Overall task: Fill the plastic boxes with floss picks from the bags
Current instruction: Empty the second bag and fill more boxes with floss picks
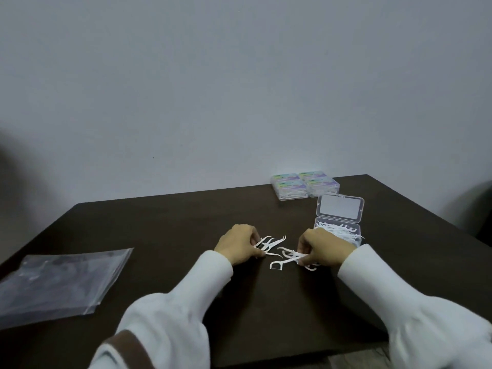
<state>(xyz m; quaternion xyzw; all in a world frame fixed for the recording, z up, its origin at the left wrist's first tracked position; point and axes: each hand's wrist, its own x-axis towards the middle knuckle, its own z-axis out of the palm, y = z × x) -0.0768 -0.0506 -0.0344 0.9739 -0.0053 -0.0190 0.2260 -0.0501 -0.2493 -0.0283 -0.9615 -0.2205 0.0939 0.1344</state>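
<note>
On the dark brown wooden counter (pixel 165 235) both hands work close together near the middle. The left hand (pixel 238 242) has its fingers (pixel 254 239) curled round a small fan of thin white plastic floss picks (pixel 269 243), their pointed handle tips spreading out to the right, just above the counter top. The right hand (pixel 323 247) pinches at a loose scatter of white floss picks on the counter (pixel 286 258) — one of them lies flat with its floss bow toward the near side — and its fingertips are closed narrowly on one or two handles; how many it holds cannot be told. Both arms wear long white sleeves (pixel 213 272), and a brown band shows on the left one near the bottom edge.

Just beyond the right hand stands a clear rectangular plastic box (pixel 346 234) with its hinged lid (pixel 340 209) raised upright — inside it lies a heap of white picks reaching about to the rim. Farther back, near the counter's far edge, four closed clear plastic boxes with pale coloured labels (pixel 306 186) sit side by side in two stacks, touching one another, picks visible through their walls.

At the left, well apart from the hands, a flat pile of clear plastic bags (pixel 61 283) lies on the counter. A plain grey-white wall (pixel 239 75) rises behind.
</note>
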